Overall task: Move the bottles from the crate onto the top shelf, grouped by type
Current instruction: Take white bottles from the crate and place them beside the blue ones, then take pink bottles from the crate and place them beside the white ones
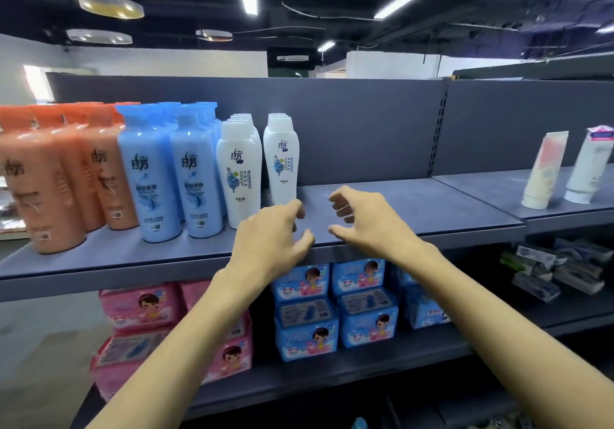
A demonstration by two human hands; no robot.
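Orange bottles (50, 179), blue bottles (149, 176) and white bottles (237, 176) stand upright on the grey top shelf (415, 202), grouped by colour from left to right, each group running back toward the rear panel. The white ones form 2 rows, and the front bottle of the right row (282, 162) stands a little apart from its neighbours.

A person's left hand (269, 242) hovers at the shelf's front edge, just beside the base of that bottle. Its fingers (297, 211) are loosely curled and released, and whether the tips touch the bottle cannot be told. The right hand (365, 222) is raised near it over bare shelf, its fingers (342, 211) half curled and grasping nothing.

Farther right, on the next shelf section, 2 tubes (545, 169) stand leaning, well apart from the bottles. On the lower shelf (332, 372), pink packs (139, 305) are stacked to the left and blue packs (305, 312) to the right, partly hidden behind the forearms.
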